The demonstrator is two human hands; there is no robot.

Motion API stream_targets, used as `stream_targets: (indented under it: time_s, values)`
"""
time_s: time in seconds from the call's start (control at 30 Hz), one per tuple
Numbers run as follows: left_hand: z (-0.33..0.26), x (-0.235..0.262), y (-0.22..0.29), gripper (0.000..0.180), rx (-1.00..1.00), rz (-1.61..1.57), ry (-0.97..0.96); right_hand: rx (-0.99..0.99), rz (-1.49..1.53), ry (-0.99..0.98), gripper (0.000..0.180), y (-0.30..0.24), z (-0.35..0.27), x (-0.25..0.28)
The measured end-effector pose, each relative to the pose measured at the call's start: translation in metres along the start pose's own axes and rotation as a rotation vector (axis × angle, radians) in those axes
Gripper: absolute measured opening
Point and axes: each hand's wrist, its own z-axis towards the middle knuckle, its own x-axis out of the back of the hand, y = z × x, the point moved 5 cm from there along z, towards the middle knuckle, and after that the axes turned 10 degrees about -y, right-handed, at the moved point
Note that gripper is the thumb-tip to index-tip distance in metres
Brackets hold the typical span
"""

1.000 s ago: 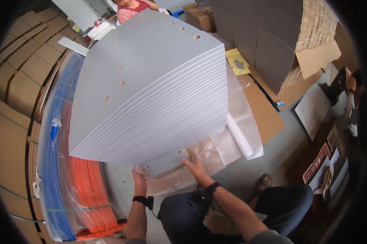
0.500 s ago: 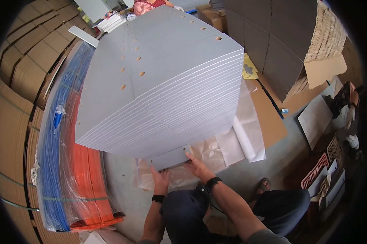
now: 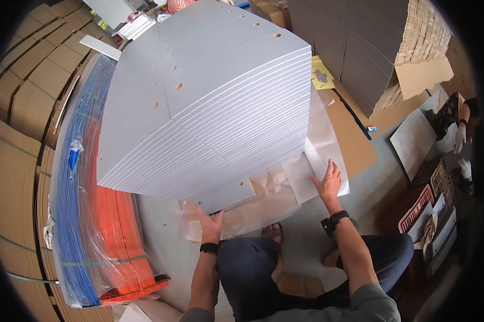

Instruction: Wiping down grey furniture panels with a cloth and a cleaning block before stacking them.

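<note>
A tall stack of flat grey panels (image 3: 220,70), with light edges and round holes in the top one, stands in front of me. At its foot a low grey panel (image 3: 220,197) sticks out toward me. My left hand (image 3: 210,224) is at that panel's near left corner, thumb and fingers apart; whether it presses on the panel cannot be told. Right of the stack, my right hand (image 3: 329,181) is over a curled white sheet (image 3: 321,163), fingers spread and nothing held. Thin wrapping foam (image 3: 263,213) lies under the stack.
At left, orange parts (image 3: 115,231) and blue strips (image 3: 73,214) are wrapped in clear film, beside cardboard piles (image 3: 11,177). Brown cardboard (image 3: 354,145) lies right of the stack, near a tall dark carton pile (image 3: 354,48). A gloved person (image 3: 460,137) and a red crate (image 3: 416,212) are far right.
My right hand has left the low panel's edge and moved right to the curled sheet. My left hand stays near the panel's corner. The view has shifted slightly.
</note>
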Motion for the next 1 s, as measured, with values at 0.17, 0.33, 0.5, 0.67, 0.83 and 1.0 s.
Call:
stream_targets:
  time_s: [0.17,0.33,0.5,0.67,0.83,1.0]
  values:
    - [-0.001,0.033,-0.010,0.070,0.045,-0.246,0.002,0.121,0.152,0.148,0.082,0.043,-0.015,0.000]
    - [0.011,0.019,-0.048,0.064,0.036,-0.024,-0.124,0.080,0.134,0.060,0.077,0.090,-0.033,0.029]
    - [-0.007,0.058,-0.138,0.068,0.445,0.245,-0.544,0.025,0.114,0.179,0.067,0.112,-0.033,0.104]
    - [-0.115,0.053,-0.125,0.063,0.501,0.426,-0.847,-0.392,-0.046,0.166,0.077,0.201,-0.054,0.192]
    - [-0.178,0.041,-0.065,0.059,0.245,0.571,-0.663,-0.501,-0.332,0.350,0.081,0.335,-0.123,0.277]
    - [-0.179,-0.078,-0.010,0.055,0.152,0.678,-0.576,-0.681,-0.377,0.229,0.067,0.411,-0.167,0.310]
